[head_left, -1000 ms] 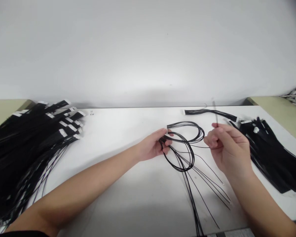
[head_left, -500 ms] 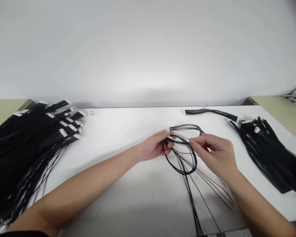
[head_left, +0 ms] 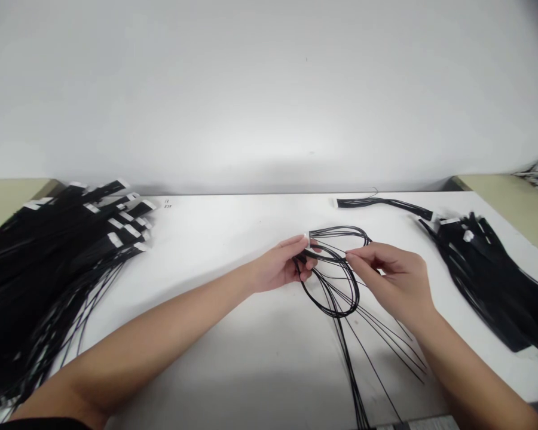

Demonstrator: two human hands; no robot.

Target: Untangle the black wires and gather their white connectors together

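Note:
My left hand [head_left: 283, 263] grips a white connector [head_left: 306, 238] between thumb and fingers, along with the looped black wires that come out of it. The black wires [head_left: 353, 298] curl in loops to the right of that hand, and their loose ends fan down toward the table's front edge. At the right side of the loops, my right hand [head_left: 385, 272] pinches a thin black wire between thumb and forefinger. Its other fingers are curled.
A large pile of black cables [head_left: 40, 269] with white connectors lies at the left. More black cables [head_left: 497, 280] lie at the right, and one bundle [head_left: 383, 203] stretches along the back of the white table [head_left: 215, 221]. A pale wall stands behind.

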